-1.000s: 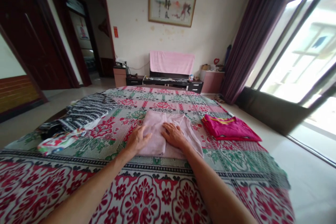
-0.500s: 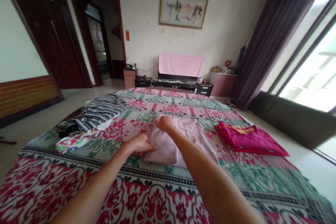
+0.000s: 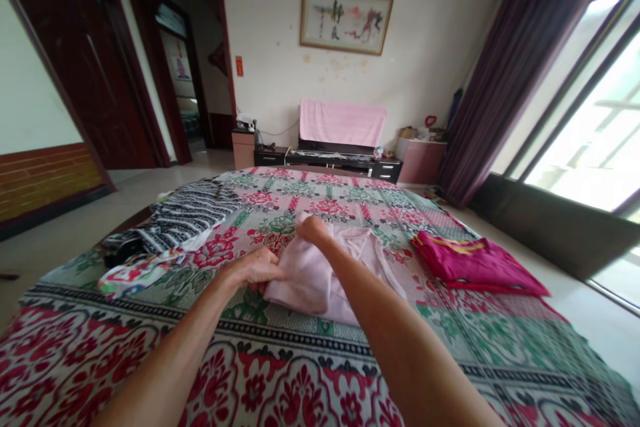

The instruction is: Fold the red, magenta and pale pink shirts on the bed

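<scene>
A pale pink garment, partly folded over itself, lies on the flowered bedspread in front of me. Its left side bulges a little off the cover. My left hand is closed on the garment's left edge, thumb on top and fingers curled beneath. At the far left corner my right hand grips a bunch of the same fabric, with a small tip of cloth poking out past it. My right forearm crosses over the garment and hides part of it.
To the right lies a folded magenta garment with yellow trim. A black-and-white patterned garment and a colourful printed cloth are heaped at the left. Beyond the bedspread stand a low black cabinet and a pink-draped screen.
The garment's left side has been lifted and pulled slightly left. My left hand has closed on its edge from a pointing pose, and my right hand has bunched the far corner.
</scene>
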`<action>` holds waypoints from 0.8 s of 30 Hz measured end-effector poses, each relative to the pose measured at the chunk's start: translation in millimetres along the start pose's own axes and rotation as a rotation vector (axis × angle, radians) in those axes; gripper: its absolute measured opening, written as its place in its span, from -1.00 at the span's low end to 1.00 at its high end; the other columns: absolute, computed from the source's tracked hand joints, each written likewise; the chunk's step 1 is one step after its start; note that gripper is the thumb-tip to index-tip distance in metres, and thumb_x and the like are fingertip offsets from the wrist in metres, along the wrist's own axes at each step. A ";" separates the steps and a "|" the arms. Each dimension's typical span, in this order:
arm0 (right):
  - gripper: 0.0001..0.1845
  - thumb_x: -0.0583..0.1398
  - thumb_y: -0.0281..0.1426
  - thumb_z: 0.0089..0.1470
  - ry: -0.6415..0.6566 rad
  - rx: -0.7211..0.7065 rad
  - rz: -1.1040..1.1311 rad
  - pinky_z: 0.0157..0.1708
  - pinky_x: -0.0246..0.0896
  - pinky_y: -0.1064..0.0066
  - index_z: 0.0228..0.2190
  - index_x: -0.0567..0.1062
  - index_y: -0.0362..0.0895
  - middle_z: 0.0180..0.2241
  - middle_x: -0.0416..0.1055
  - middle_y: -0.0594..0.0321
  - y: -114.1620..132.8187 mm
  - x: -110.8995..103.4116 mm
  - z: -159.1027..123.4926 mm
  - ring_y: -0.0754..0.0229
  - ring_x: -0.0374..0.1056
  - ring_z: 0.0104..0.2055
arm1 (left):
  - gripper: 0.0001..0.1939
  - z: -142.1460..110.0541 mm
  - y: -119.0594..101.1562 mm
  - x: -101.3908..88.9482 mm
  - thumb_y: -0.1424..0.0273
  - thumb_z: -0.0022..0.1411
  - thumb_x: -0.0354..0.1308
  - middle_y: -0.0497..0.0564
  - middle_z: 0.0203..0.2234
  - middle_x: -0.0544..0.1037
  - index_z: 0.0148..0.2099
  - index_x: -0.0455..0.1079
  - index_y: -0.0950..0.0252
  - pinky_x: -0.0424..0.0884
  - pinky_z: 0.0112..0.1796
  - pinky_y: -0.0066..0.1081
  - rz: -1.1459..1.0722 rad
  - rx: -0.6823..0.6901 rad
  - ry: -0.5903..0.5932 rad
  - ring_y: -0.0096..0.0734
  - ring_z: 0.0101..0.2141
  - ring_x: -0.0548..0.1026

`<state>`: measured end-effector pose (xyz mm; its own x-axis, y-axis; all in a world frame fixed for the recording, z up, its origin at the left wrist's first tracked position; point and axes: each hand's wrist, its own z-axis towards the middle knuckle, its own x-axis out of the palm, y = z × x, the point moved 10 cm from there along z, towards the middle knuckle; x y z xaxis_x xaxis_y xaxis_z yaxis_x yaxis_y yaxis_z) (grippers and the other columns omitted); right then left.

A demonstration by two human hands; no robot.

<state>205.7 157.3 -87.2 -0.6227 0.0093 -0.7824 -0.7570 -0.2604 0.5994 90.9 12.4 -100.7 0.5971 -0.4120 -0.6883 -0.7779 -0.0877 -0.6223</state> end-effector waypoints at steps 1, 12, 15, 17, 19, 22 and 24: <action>-0.64 0.17 -0.15 0.07 0.005 0.047 0.101 -0.31 0.36 0.30 -0.39 0.59 -0.20 -0.52 0.49 0.04 -1.6 -0.6 -0.1 0.02 0.47 -0.33 | -0.76 -2.6 1.6 -12.7 0.20 -0.09 0.13 -0.14 -0.74 0.28 -0.54 0.28 0.29 0.10 -0.62 -0.51 -0.022 0.012 -0.050 -0.50 -0.66 0.26; -0.86 0.24 -0.32 0.08 0.153 0.229 0.969 -0.39 0.41 0.39 -0.41 0.42 -0.13 -0.52 0.38 0.34 -18.7 -31.7 -21.4 0.31 0.37 -0.50 | -0.75 -28.7 -55.8 -37.7 0.22 -0.09 0.15 -0.14 -0.58 0.35 -0.37 0.30 0.27 0.09 -0.56 -0.52 -0.159 0.286 -0.252 -0.54 -0.57 0.26; -0.87 0.26 -0.33 0.06 0.149 0.278 1.085 -0.40 0.40 0.39 -0.40 0.43 -0.13 -0.51 0.40 0.33 -41.5 -52.8 -33.0 0.30 0.37 -0.49 | -0.74 -30.1 -88.3 -25.9 0.22 -0.08 0.17 -0.12 -0.57 0.39 -0.36 0.35 0.29 0.13 -0.53 -0.52 -0.136 0.371 -0.264 -0.54 -0.56 0.27; -0.87 0.25 -0.33 0.07 0.127 0.288 1.081 -0.40 0.39 0.41 -0.40 0.44 -0.13 -0.50 0.41 0.32 -58.8 -66.3 -42.5 0.30 0.37 -0.48 | -0.74 -26.8 -107.6 -15.1 0.24 -0.08 0.19 -0.10 -0.57 0.42 -0.35 0.38 0.30 0.15 -0.51 -0.51 -0.100 0.412 -0.279 -0.52 -0.55 0.30; -0.88 0.23 -0.33 0.09 0.109 0.304 1.078 -0.40 0.38 0.43 -0.39 0.44 -0.14 -0.49 0.42 0.31 -76.6 -75.3 -53.6 0.30 0.37 -0.47 | -0.76 -21.5 -125.1 0.1 0.26 -0.06 0.20 -0.07 -0.56 0.44 -0.35 0.41 0.32 0.16 -0.50 -0.50 -0.064 0.452 -0.288 -0.51 -0.53 0.33; -0.87 0.23 -0.32 0.09 0.078 0.345 1.067 -0.41 0.37 0.44 -0.38 0.44 -0.14 -0.49 0.43 0.30 -102.6 -81.2 -70.6 0.30 0.37 -0.47 | -0.78 -10.5 -140.2 28.6 0.28 -0.02 0.19 -0.05 -0.55 0.47 -0.35 0.45 0.32 0.17 -0.48 -0.50 -0.009 0.465 -0.285 -0.49 -0.51 0.36; -0.82 0.24 -0.27 0.07 0.058 0.370 1.059 -0.43 0.35 0.45 -0.38 0.44 -0.14 -0.48 0.43 0.28 -117.4 -80.5 -80.2 0.28 0.38 -0.47 | -0.79 -2.3 -141.8 47.4 0.29 -0.01 0.19 -0.05 -0.54 0.49 -0.34 0.47 0.32 0.18 -0.48 -0.50 0.011 0.457 -0.270 -0.47 -0.50 0.38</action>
<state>360.6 109.7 -108.1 -0.9841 -0.0939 0.1505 0.1303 0.1926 0.9726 229.1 3.2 -44.2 0.6656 -0.1573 -0.7295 -0.6555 0.3440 -0.6723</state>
